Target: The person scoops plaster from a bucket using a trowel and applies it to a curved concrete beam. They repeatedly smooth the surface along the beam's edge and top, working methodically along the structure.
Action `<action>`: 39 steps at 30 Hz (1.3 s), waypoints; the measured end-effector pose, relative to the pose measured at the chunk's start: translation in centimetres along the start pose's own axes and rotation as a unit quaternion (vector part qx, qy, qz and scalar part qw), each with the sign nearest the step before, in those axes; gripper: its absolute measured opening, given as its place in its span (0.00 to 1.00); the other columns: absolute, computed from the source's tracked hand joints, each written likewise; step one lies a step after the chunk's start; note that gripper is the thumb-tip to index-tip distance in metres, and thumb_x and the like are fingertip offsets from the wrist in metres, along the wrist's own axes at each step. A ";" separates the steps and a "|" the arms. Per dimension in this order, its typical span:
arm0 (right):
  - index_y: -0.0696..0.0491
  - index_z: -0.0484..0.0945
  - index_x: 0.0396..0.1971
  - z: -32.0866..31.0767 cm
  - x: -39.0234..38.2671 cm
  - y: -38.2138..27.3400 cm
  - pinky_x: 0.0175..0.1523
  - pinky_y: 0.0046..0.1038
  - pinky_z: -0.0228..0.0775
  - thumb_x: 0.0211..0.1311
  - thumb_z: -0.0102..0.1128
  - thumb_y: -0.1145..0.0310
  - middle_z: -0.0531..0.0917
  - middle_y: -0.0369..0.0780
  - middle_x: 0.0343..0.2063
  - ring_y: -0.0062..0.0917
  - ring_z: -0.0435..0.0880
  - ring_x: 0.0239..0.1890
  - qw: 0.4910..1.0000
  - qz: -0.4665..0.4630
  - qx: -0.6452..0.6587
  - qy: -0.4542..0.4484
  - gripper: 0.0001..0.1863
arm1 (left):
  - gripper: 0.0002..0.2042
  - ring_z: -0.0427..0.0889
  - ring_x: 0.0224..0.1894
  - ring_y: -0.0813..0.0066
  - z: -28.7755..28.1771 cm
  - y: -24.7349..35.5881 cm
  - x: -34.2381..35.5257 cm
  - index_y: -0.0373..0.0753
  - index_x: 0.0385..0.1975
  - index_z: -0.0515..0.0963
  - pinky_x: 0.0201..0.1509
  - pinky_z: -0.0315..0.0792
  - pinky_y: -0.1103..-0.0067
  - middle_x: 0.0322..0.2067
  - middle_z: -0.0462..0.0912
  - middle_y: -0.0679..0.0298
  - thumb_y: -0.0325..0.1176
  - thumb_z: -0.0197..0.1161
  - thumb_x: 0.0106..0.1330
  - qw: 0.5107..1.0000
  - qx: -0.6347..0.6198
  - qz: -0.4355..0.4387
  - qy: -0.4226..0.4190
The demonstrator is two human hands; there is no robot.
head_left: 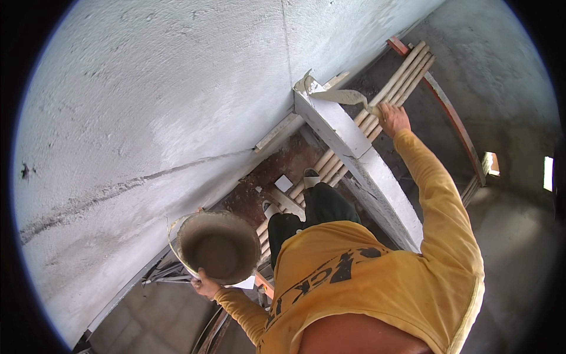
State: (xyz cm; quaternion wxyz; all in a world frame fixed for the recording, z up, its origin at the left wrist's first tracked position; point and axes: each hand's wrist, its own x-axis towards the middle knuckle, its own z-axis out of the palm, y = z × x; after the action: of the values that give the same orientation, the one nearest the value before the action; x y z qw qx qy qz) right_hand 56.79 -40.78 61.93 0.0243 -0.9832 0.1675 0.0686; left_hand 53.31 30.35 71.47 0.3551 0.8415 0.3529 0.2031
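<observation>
My left hand (206, 285) grips the near rim of a round, mortar-stained bucket (188, 251), its fingers closed on the edge. Grey wet mortar (219, 253) lies in the bottom. Stretched out to the far right, my right hand (392, 120) is closed round the handle of a trowel (342, 97). The blade, coated in mortar, lies over the far end of a pale block ledge (336, 121). A lump of mortar (305, 84) clings to that end, close to the wall, near the blade's tip.
A rough plastered wall (177, 88) with a long groove rises on the left. My feet stand on bundled wooden poles (330, 168), which run under the ledge past my right hand. A reddish beam (451, 112) crosses at right. The brown floor (283, 159) shows far below.
</observation>
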 end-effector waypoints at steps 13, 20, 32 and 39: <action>0.39 0.74 0.50 -9.9 17.2 -1.0 0.59 0.34 0.58 0.56 0.55 0.67 0.79 0.32 0.48 0.28 0.74 0.54 0.984 -0.112 -0.140 -0.013 0.19 | 0.13 0.70 0.26 0.76 0.4 0.9 -3.9 0.33 0.23 0.70 0.33 0.69 0.75 0.23 0.75 0.64 0.33 0.68 0.52 1.000 -0.005 -0.008 -0.020; 0.35 0.77 0.48 -10.7 18.2 -1.9 0.59 0.33 0.59 0.61 0.48 0.68 0.80 0.32 0.47 0.26 0.76 0.52 0.978 -0.109 -0.173 -0.043 0.18 | 0.14 0.68 0.26 0.74 -0.1 -0.8 -4.9 0.34 0.23 0.68 0.34 0.67 0.74 0.24 0.73 0.65 0.32 0.68 0.51 0.999 0.039 -0.012 0.005; 0.36 0.77 0.47 -10.2 18.0 -1.2 0.59 0.35 0.58 0.54 0.54 0.68 0.81 0.35 0.44 0.29 0.76 0.52 0.988 -0.113 -0.104 -0.032 0.19 | 0.11 0.72 0.33 0.68 -0.5 -3.9 -4.4 0.31 0.26 0.75 0.43 0.68 0.70 0.31 0.76 0.59 0.32 0.69 0.50 0.997 0.080 -0.016 -0.001; 0.35 0.77 0.50 -8.5 18.0 -1.4 0.58 0.35 0.59 0.55 0.54 0.67 0.80 0.34 0.47 0.29 0.75 0.53 0.987 -0.108 -0.113 -0.035 0.21 | 0.12 0.73 0.32 0.69 -0.9 -3.0 -4.1 0.31 0.26 0.76 0.41 0.69 0.70 0.29 0.77 0.59 0.33 0.68 0.51 0.997 0.079 -0.021 -0.017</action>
State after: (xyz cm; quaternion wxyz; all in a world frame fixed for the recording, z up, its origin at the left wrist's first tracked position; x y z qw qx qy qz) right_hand 75.16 -45.96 67.84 -0.0742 -0.9890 0.0505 0.1180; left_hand 48.68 29.22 69.51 0.2980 0.8624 0.3797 0.1527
